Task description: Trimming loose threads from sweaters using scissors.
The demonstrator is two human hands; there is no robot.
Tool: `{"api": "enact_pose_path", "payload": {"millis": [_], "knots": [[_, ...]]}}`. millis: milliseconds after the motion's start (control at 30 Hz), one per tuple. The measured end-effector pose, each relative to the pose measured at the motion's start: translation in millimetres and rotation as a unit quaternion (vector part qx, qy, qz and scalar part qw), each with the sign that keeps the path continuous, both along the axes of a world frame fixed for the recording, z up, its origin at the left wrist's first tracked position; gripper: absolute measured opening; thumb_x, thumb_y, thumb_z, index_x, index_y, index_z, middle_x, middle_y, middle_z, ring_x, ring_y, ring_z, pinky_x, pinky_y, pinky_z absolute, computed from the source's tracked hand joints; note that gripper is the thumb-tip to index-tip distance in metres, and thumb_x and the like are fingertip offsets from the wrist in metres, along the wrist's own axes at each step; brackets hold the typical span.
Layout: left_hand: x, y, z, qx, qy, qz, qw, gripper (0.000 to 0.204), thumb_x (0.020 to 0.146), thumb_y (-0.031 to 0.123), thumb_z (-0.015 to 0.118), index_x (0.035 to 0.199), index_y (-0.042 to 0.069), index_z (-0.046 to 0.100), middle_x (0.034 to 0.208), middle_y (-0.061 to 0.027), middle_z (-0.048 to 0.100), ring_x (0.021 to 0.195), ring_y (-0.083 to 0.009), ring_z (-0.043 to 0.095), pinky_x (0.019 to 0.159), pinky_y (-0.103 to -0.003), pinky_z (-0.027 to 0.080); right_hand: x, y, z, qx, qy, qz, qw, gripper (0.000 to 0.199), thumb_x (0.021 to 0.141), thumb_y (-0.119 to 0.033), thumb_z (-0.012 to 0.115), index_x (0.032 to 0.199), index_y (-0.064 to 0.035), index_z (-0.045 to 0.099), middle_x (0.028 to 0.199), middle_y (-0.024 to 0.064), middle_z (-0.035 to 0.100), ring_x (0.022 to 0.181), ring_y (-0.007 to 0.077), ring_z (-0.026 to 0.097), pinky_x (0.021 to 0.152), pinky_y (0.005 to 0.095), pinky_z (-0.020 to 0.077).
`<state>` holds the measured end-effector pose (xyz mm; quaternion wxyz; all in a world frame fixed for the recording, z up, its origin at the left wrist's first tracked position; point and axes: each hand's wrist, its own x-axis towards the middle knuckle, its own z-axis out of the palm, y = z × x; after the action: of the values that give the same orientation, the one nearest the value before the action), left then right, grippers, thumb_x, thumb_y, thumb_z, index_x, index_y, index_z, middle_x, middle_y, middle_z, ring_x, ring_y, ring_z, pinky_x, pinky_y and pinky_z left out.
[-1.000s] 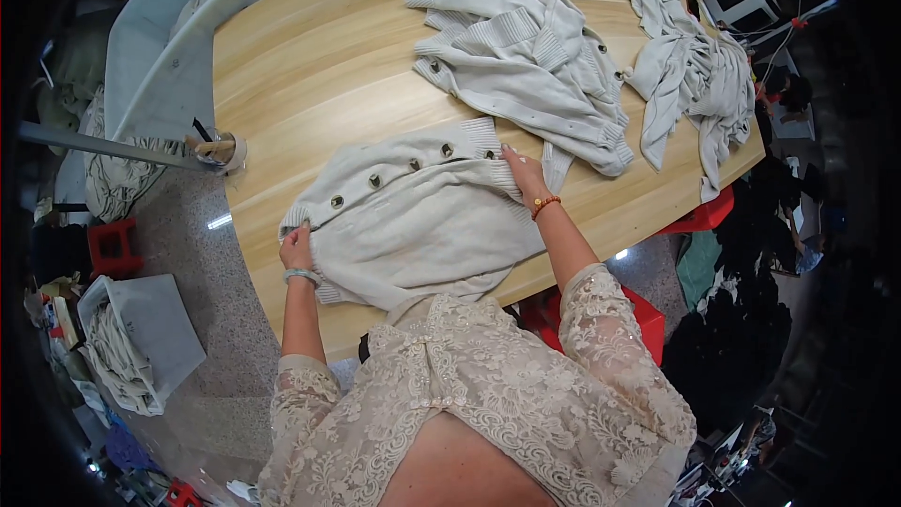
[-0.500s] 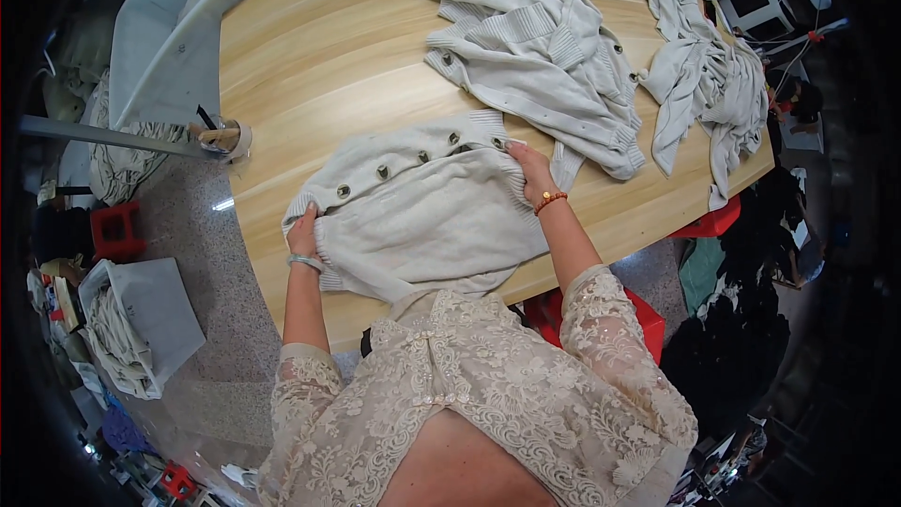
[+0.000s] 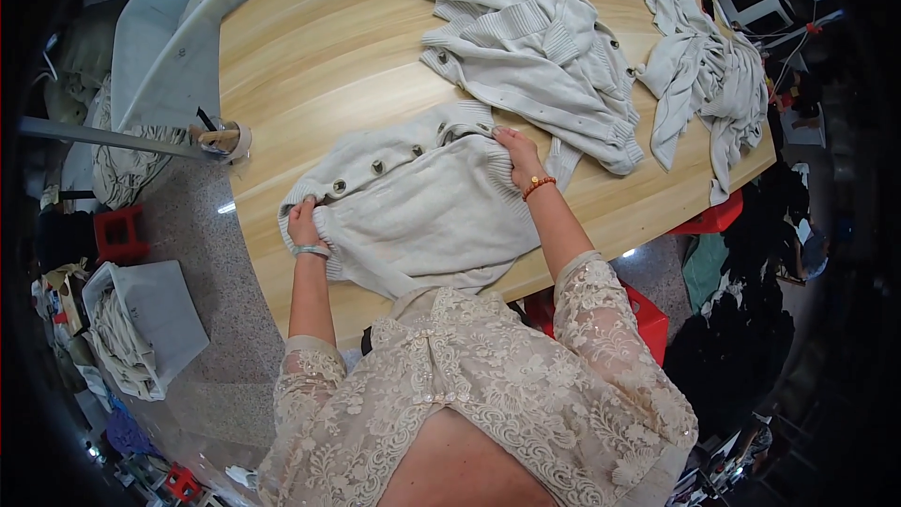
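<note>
My left hand [image 3: 303,225] was at the end of a forearm that reached almost straight away from me, knuckles up, its fingers closed on the ribbed edge at the cardigan's left end. My right hand [image 3: 518,155] came in on a slant from the right, bent arm angled leftward, its fingertips gripping the fabric close to the end of the button row; the fingers' undersides were hidden. A pale bracelet [image 3: 311,250] circled my left wrist, a reddish beaded bracelet [image 3: 539,186] my right.

The light grey cardigan [image 3: 418,211] lay between my hands on the table [image 3: 310,56], by the near edge and toward the near left corner. Its long axis ran obliquely, from the left end, nearer me, to the right end, farther off. The dark buttons [image 3: 377,167] followed that same slant, and a ribbed band [image 3: 467,113] at the far right pointed toward a heap of similar knitwear [image 3: 535,66]. More grey garments [image 3: 704,75] lay along the right edge.
</note>
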<state>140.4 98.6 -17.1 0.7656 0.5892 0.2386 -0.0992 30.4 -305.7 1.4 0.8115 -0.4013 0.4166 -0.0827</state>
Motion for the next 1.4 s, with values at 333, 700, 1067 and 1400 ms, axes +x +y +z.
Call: {"api": "enact_pose_path", "payload": {"millis": [333, 700, 1067, 1400], "knots": [[-5, 3, 13, -0.025, -0.029, 0.056, 0.998, 0.009, 0.081, 0.005, 0.065, 0.078, 0.006, 0.056, 0.077, -0.0027, 0.060, 0.072, -0.0116, 0.057, 0.068, -0.026, 0.049, 20, -7, -4, -0.051, 0.028, 0.025, 0.998, 0.019, 0.079, -0.003, 0.065, 0.098, -0.0005, 0.065, 0.090, 0.0037, 0.065, 0.080, 0.0100, 0.059, 0.072, 0.0236, 0.0473], [-70, 53, 36, 0.095, -0.107, -0.068, 0.987, 0.018, 0.080, 0.003, 0.068, 0.086, 0.008, 0.051, 0.076, 0.0036, 0.049, 0.067, -0.0046, 0.045, 0.061, -0.019, 0.038, -85, -67, 52, -0.246, -0.001, 0.139, 0.959, 0.020, 0.082, -0.006, 0.064, 0.100, 0.0007, 0.067, 0.089, 0.0025, 0.067, 0.077, 0.0070, 0.058, 0.070, 0.0210, 0.0462], [-93, 34, -11, 0.202, -0.140, -0.120, 0.962, 0.023, 0.083, 0.007, 0.067, 0.097, 0.003, 0.049, 0.080, 0.0018, 0.049, 0.069, -0.0041, 0.045, 0.061, -0.017, 0.038, -106, 4, 61, -0.761, 0.039, 0.212, 0.612, 0.025, 0.073, -0.009, 0.064, 0.098, -0.0145, 0.061, 0.095, 0.0040, 0.056, 0.093, 0.0259, 0.053, 0.075, 0.0386, 0.0401], [-95, 30, -14, 0.202, -0.171, -0.119, 0.957, 0.024, 0.085, 0.007, 0.065, 0.100, 0.000, 0.048, 0.085, -0.0009, 0.049, 0.074, -0.0053, 0.046, 0.068, -0.017, 0.041, -95, 56, 49, -0.625, 0.175, 0.275, 0.709, 0.028, 0.070, -0.035, 0.073, 0.079, -0.0102, 0.065, 0.086, 0.0085, 0.058, 0.081, 0.0290, 0.059, 0.073, 0.0402, 0.0455]]}}
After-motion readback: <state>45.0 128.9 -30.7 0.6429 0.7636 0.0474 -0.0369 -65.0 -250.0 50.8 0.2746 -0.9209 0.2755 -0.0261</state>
